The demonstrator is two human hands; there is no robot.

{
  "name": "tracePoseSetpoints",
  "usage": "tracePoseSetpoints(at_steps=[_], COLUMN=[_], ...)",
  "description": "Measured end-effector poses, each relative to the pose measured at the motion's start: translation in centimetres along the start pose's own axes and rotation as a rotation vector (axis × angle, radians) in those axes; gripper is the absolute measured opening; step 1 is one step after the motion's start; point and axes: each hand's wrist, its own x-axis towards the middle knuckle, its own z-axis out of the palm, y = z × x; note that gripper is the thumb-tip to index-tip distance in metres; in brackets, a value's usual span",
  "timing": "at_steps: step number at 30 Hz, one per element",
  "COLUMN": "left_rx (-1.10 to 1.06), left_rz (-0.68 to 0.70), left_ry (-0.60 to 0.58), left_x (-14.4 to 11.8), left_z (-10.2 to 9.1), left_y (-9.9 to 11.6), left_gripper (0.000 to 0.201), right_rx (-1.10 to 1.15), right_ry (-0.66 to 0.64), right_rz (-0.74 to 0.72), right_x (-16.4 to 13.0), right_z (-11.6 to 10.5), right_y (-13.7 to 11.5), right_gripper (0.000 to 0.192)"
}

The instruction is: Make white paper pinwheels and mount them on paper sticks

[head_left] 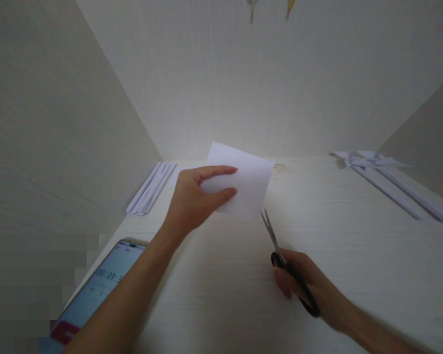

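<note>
My left hand point(195, 199) holds a white sheet of paper point(249, 184) up above the light wooden table point(317, 221), thumb and fingers pinching its left edge. My right hand point(310, 285) grips black-handled scissors point(276, 246). The blades are slightly apart and point up toward the paper's lower right corner, just short of it.
A bundle of folded white paper strips point(151, 189) lies at the left wall. Long rolled paper pieces with folded tops point(387, 179) lie at the right. A phone point(96, 290) with a running timer screen rests at the near left. Walls enclose the table on three sides.
</note>
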Motion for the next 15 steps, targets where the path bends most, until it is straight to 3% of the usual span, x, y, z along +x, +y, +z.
tracePoseSetpoints(at_steps=[15], left_rx=[0.137], left_rz=[0.129], left_ry=[-0.044], left_x=[-0.38], left_z=[0.27], left_y=[-0.2], left_gripper=[0.029], right_rx=[-0.089], right_ry=[-0.052], right_rz=[0.029], right_x=[0.03], right_z=[0.04], right_y=[0.2], right_gripper=[0.037])
